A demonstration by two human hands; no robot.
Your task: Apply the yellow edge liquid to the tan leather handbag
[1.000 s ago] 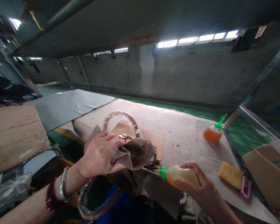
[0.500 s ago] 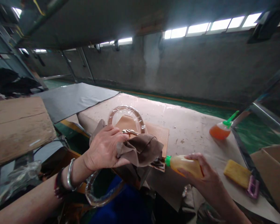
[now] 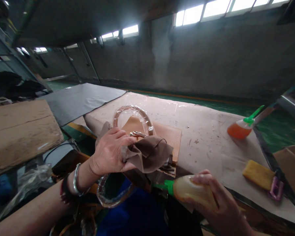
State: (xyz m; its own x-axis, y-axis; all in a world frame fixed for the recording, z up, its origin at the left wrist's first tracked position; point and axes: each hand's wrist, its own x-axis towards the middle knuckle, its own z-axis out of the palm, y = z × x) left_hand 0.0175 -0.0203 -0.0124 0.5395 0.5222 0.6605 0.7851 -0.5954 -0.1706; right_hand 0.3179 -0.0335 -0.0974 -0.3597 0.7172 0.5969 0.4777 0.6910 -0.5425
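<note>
A tan leather bag (image 3: 168, 132) lies at the near edge of the tabletop (image 3: 208, 141), one plastic-wrapped handle (image 3: 148, 123) arching above it and another handle (image 3: 107, 203) hanging below the edge. The left hand (image 3: 111, 149) has its grip clamped on bunched brown cloth (image 3: 151, 154) at the bag's opening, next to shiny metal hardware (image 3: 137, 134). The right hand (image 3: 212, 191) has its grip wrapped around a squeeze bottle (image 3: 193, 190) of yellowish liquid, tilted on its side, its green nozzle (image 3: 169, 187) aimed left beneath the cloth; whether the tip touches the bag, I cannot tell. Farther right stand an orange-filled bottle (image 3: 239, 129) and, nearer, a yellow sponge (image 3: 258, 173) beside a purple plastic piece (image 3: 277, 188)
</note>
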